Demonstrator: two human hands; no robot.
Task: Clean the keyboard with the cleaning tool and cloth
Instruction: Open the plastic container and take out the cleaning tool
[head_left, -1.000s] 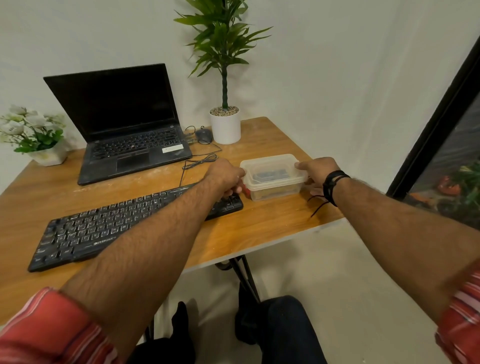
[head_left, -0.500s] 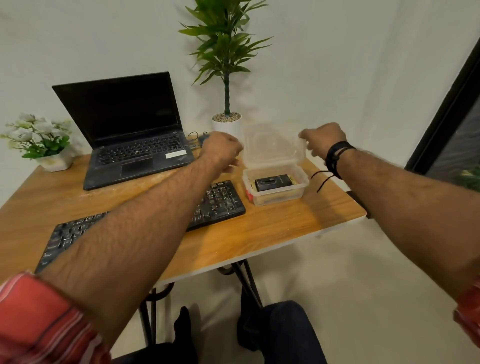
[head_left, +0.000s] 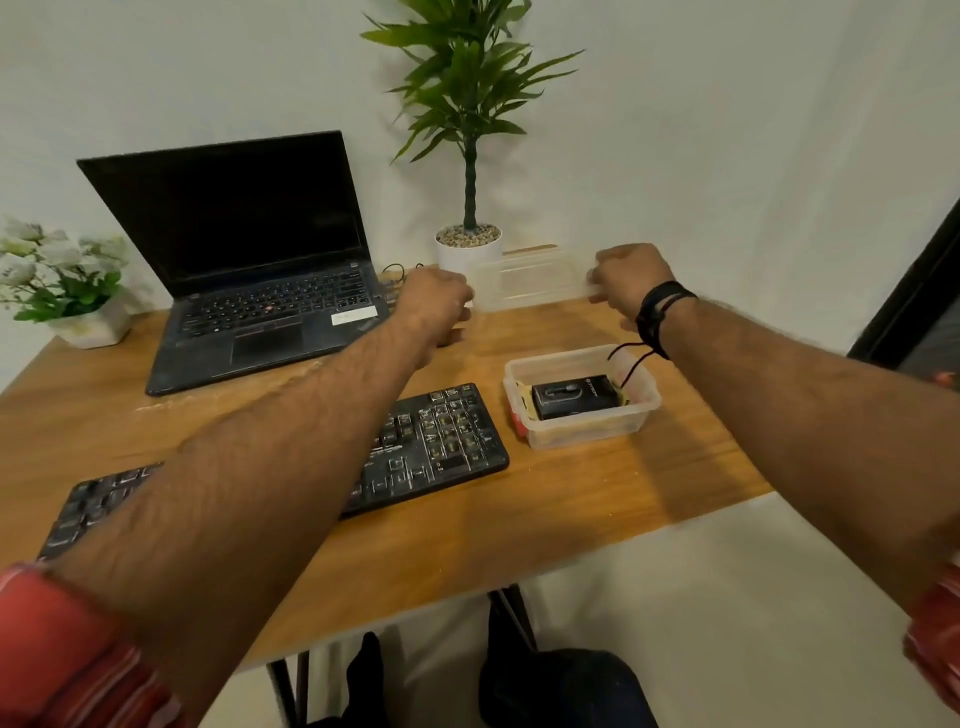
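Note:
A dusty black keyboard (head_left: 436, 441) lies on the wooden table (head_left: 519, 525), partly hidden under my left forearm. To its right stands an open clear plastic box (head_left: 644, 402) holding a black cleaning tool (head_left: 576, 397) with something yellow beneath it. My left hand (head_left: 434, 306) and my right hand (head_left: 626, 278) grip the two ends of the box's clear lid (head_left: 530, 280), held near the table's far edge, behind the box and beside the plant pot. No cloth is clearly visible.
An open black laptop (head_left: 249, 291) sits at the back left, with a white flower pot (head_left: 93, 325) further left. A tall potted plant (head_left: 470, 244) stands at the back centre, cables beside it. The table's right edge is close to the box.
Both hands lifted the lid off the box and carried it away from me toward the back of the table. The box now stands open with the black tool showing.

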